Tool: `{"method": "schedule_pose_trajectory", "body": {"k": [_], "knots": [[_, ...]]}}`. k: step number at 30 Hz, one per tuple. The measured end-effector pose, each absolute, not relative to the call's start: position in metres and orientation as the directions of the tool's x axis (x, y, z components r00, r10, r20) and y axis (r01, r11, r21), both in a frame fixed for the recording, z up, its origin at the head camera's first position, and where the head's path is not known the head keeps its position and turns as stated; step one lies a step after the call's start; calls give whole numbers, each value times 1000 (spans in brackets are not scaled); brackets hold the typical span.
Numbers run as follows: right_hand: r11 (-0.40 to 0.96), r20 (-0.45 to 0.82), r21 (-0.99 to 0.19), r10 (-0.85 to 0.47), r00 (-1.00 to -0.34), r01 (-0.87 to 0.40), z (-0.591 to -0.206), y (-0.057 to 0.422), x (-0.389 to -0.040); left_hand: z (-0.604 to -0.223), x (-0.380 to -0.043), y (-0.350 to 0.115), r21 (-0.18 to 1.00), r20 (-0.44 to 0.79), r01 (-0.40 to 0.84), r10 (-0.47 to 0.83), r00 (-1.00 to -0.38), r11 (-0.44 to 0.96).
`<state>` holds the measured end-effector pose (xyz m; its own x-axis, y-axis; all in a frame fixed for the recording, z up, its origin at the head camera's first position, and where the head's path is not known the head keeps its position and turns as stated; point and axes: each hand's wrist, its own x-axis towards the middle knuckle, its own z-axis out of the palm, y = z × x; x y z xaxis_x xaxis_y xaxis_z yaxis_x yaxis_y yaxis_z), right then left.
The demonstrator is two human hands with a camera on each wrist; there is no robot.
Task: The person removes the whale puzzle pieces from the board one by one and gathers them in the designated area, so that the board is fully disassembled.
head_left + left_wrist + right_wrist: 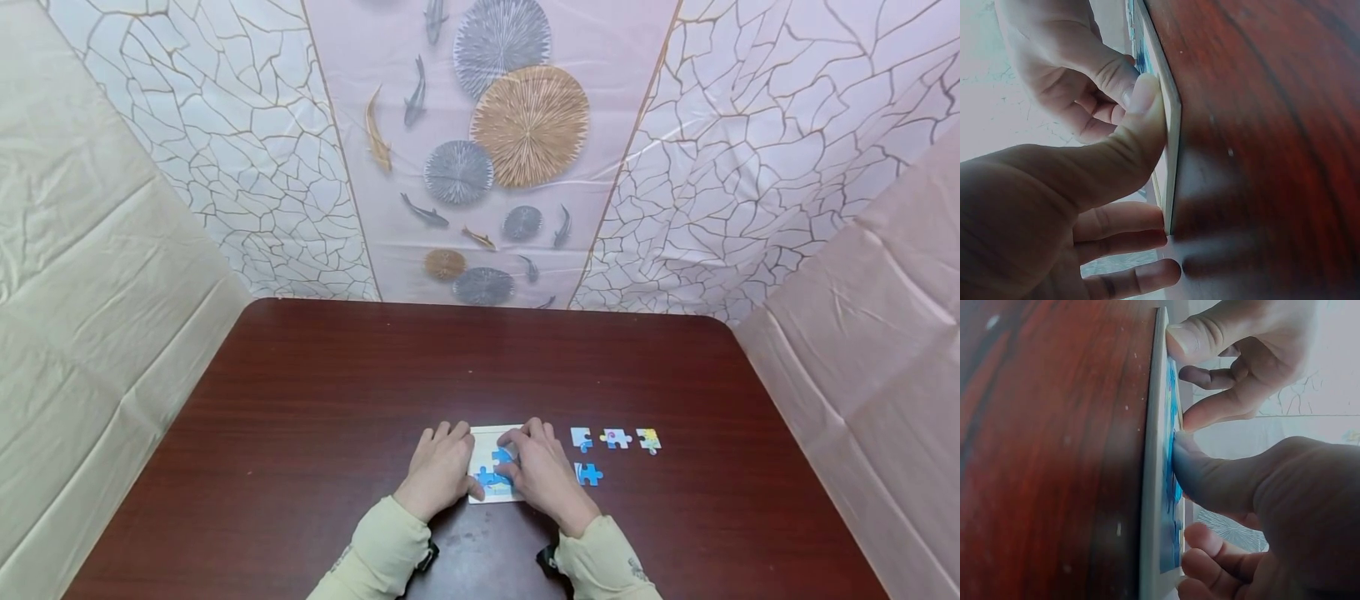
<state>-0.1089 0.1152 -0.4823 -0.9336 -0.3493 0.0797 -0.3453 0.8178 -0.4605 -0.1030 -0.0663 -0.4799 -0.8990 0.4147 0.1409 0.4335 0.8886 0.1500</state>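
Observation:
A pale puzzle tray (pixel 484 438) lies flat on the table between both hands. Blue puzzle pieces (pixel 485 477) fill part of its near side. My left hand (pixel 437 469) holds the tray at its left side, the thumb (pixel 1145 94) pressing on the near rim and the fingers along the left edge. Over the tray's right part, my right hand (pixel 546 473) has thumb and fingers about a blue puzzle piece (pixel 501 456), pinching it down at the tray surface. The right hand hides the tray's right side, and the grip on the piece is partly covered.
To the right of the tray lie several loose puzzle pieces: a blue-white one (pixel 581 438), a white one with pink (pixel 617 438), a yellow one (pixel 648 439) and a blue one (pixel 589 474). Beneath them is a dark red wooden table (pixel 315 400), with patterned cloth walls around it.

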Motion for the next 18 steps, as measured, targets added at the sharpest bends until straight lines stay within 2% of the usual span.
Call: {"method": "schedule_pose_trajectory", "body": {"k": [18], "knots": [[813,-3,-505,-338,-941,-290,-480,112,-116,-481,-104,-67,166,117,419,404,-907,893]]}}
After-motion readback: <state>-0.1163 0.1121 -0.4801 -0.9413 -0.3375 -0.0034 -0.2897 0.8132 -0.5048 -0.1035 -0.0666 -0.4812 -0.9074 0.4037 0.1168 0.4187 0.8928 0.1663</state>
